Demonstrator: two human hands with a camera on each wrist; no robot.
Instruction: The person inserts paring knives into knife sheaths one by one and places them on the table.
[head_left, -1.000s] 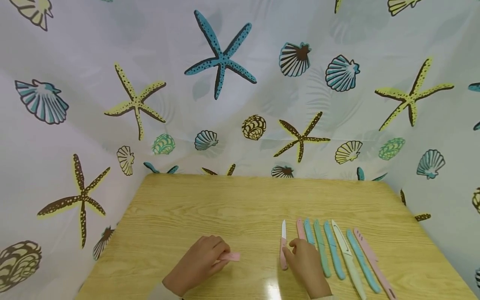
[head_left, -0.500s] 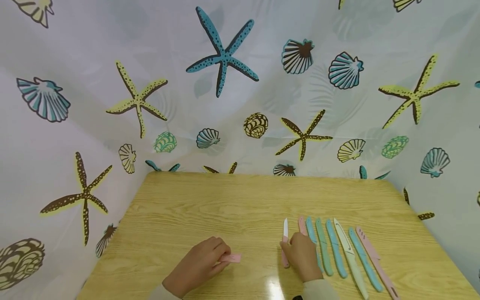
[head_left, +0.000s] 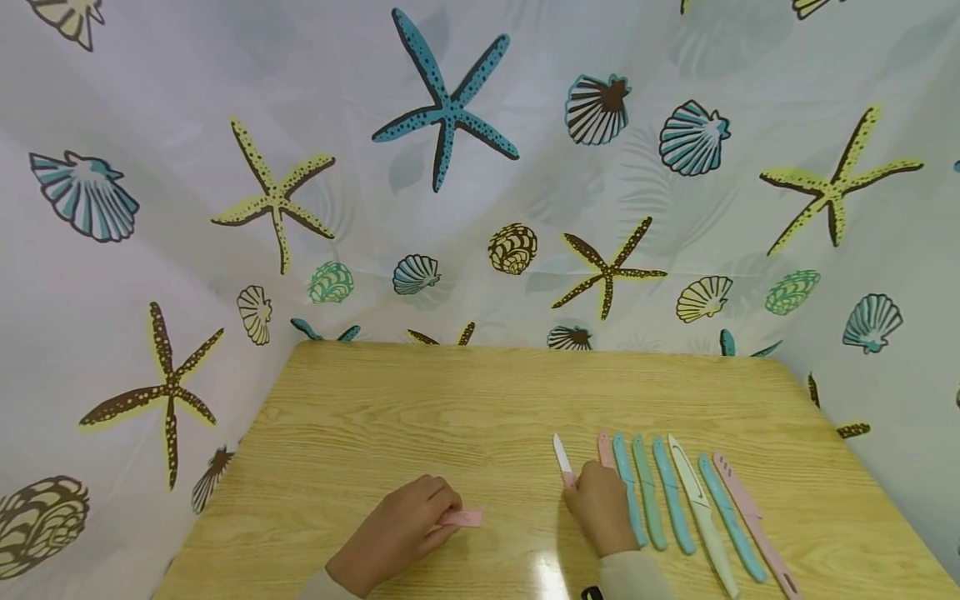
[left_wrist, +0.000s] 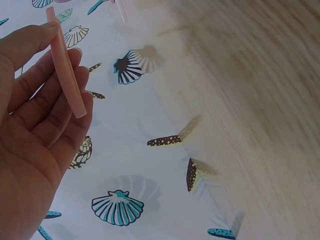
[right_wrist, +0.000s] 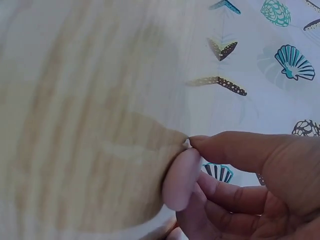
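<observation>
My left hand holds a short pink knife sheath between thumb and fingers, above the near part of the table. The left wrist view shows this sheath edge-on, with the thumb on one side and the fingertips on the other. To the right, my right hand grips a small paring knife by its pink handle. Its pale blade points away and slightly left, bare; most of the handle is hidden by the hand. In the right wrist view the thumb and fingers of the right hand pinch together.
Sheathed knives lie in a row on the wooden table: a pink one partly behind the right hand, a blue one, a green one, and several more rightward. Patterned cloth surrounds the table.
My right hand has moved onto the paring knife and taken hold of its handle. The blade has since tilted to the left. My left hand keeps holding the sheath in place.
</observation>
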